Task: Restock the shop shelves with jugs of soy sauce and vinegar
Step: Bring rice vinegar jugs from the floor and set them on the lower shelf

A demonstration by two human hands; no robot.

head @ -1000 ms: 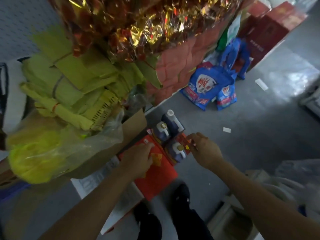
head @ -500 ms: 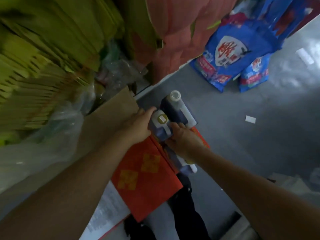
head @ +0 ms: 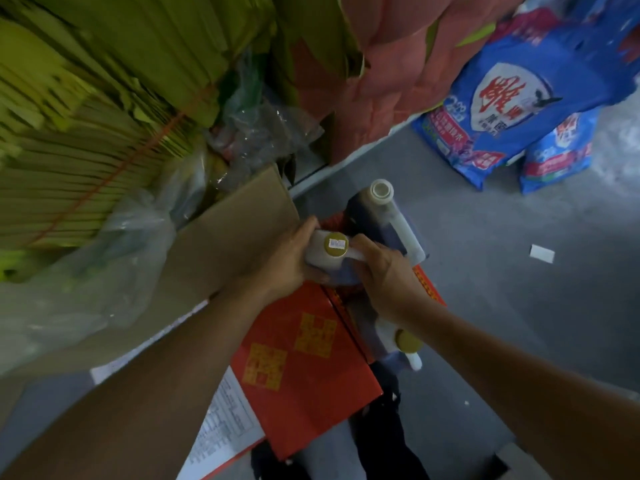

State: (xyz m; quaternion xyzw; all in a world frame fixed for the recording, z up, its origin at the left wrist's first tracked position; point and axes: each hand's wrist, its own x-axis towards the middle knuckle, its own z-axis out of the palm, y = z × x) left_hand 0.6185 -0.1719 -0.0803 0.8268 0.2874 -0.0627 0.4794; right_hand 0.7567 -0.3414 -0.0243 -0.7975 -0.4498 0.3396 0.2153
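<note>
Here, both hands have closed since a moment ago: the left hand (head: 287,261) and right hand (head: 384,278), each grip clamped on the gold-capped dark plastic jug (head: 332,252), lift it from the red cardboard carton (head: 304,368) on the floor, starting restocking.

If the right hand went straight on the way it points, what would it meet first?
Probably the white-capped jug just beyond the gold-capped jug that the right hand grips; depth is unclear.

Jug (head: 329,252) between both hands, second jug (head: 381,216) behind, carton (head: 304,368) below, bags (head: 512,109) far right
</note>
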